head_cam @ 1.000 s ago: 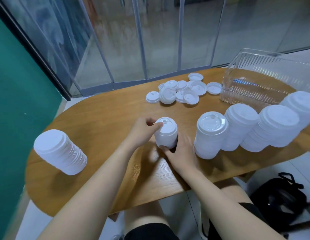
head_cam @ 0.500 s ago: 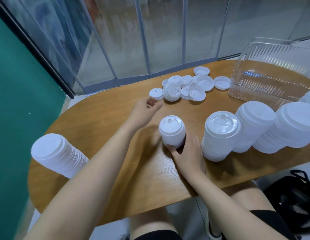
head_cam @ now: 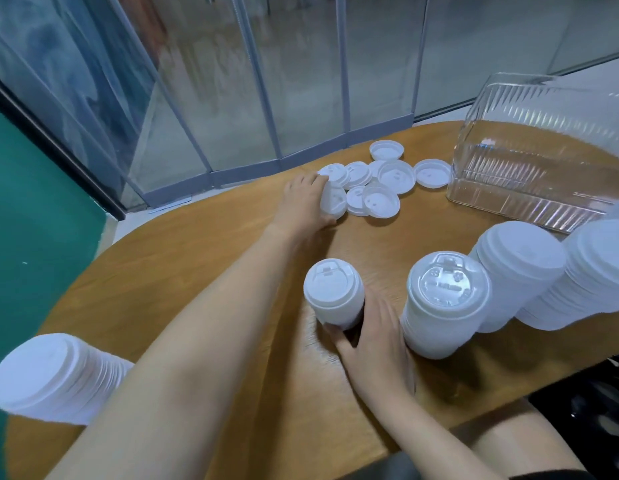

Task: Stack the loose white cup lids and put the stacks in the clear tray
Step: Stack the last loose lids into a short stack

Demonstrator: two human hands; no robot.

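Oval wooden table (head_cam: 204,258), loose lids (head_cam: 374,183) at upper centre, clear tray (head_cam: 543,168) upper right, lid stacks (head_cam: 446,303) centre-right, one stack (head_cam: 55,377) lower left

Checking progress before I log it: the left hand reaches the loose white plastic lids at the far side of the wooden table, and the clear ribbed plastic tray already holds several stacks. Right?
Not quite. The head view shows the clear ribbed plastic tray holding no stacks; the stacks stand on the wooden table. The left hand does reach the loose white plastic lids.
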